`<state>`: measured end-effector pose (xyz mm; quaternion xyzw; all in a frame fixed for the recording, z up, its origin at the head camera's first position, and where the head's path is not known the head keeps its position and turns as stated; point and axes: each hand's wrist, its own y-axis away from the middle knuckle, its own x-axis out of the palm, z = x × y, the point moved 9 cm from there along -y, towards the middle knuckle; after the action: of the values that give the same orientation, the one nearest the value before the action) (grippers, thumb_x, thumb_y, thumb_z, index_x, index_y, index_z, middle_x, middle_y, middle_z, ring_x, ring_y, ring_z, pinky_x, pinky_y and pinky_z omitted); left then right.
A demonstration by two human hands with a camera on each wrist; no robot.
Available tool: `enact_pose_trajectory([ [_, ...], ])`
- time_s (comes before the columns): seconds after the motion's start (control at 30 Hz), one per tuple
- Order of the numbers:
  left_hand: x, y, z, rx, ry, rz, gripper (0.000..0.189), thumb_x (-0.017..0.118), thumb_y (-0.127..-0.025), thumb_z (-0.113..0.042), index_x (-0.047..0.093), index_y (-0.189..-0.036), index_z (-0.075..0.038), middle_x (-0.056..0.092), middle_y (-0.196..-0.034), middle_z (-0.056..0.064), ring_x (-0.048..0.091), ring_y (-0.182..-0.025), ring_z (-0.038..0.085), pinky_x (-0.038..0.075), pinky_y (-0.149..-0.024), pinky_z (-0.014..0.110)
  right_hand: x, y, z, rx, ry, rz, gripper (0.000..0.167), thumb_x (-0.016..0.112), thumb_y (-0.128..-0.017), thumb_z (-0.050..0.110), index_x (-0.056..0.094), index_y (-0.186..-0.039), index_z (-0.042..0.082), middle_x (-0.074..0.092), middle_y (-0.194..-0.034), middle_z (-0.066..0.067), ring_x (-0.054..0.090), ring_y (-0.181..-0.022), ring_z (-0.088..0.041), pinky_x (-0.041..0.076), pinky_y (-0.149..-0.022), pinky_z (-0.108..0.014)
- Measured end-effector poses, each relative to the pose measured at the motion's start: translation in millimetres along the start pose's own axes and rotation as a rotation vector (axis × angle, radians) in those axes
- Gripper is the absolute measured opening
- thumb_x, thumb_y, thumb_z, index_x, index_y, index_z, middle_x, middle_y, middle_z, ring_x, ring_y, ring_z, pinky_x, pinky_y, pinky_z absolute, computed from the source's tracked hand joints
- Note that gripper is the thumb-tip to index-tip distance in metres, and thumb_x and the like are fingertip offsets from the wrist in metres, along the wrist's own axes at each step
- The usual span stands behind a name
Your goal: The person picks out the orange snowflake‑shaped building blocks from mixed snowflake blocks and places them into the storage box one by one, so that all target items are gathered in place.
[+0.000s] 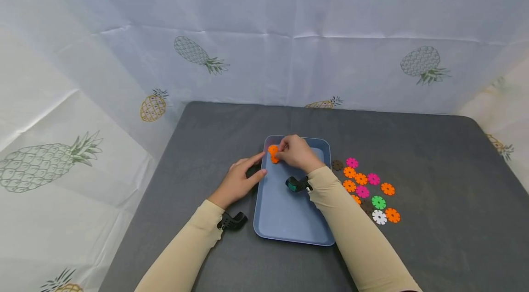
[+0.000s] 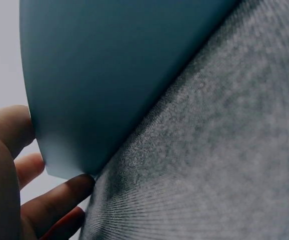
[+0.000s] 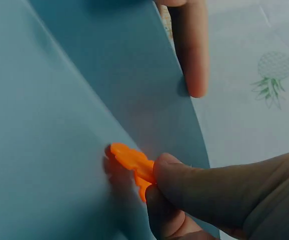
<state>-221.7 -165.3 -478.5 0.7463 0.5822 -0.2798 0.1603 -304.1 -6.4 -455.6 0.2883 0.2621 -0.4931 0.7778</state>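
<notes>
A blue tray [image 1: 289, 218] lies lengthwise on the dark table. Over its far left corner my right hand [image 1: 299, 152] pinches an orange notched disc [image 3: 129, 159] between thumb and fingertips, close above the tray floor. Another bit of orange [image 3: 143, 186] shows just under it, partly hidden by the fingers. My left hand [image 1: 237, 182] is at the tray's left side, its thumb and index finger extended to the rim. In the left wrist view, its fingers [image 2: 64, 197] reach along the tray's outer wall [image 2: 99, 90] near the tabletop.
Right of the tray lie several loose notched discs: orange [image 1: 387, 188], pink [image 1: 374, 178], green [image 1: 378, 202], white [image 1: 379, 217] and dark brown [image 1: 337, 165]. My right sleeve [image 1: 355, 227] covers part of this group. A pineapple-print curtain [image 1: 264, 67] hangs behind the table [image 1: 446, 200].
</notes>
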Motion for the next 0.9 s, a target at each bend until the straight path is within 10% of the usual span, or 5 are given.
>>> enact_pose_trajectory([
  [0.9, -0.4, -0.9, 0.4, 0.015, -0.011, -0.008, 0.058, 0.066, -0.104, -0.039, 0.051, -0.158, -0.024, 0.063, -0.148, 0.008, 0.052, -0.139, 0.034, 0.033, -0.117, 0.064, 12, 0.1, -2, -0.03, 0.052, -0.062, 0.015, 0.076, -0.095, 0.016, 0.072, -0.082, 0.009, 0.068, -0.078, -0.003, 0.058, -0.066, -0.018, 0.046, -0.061, -0.029],
])
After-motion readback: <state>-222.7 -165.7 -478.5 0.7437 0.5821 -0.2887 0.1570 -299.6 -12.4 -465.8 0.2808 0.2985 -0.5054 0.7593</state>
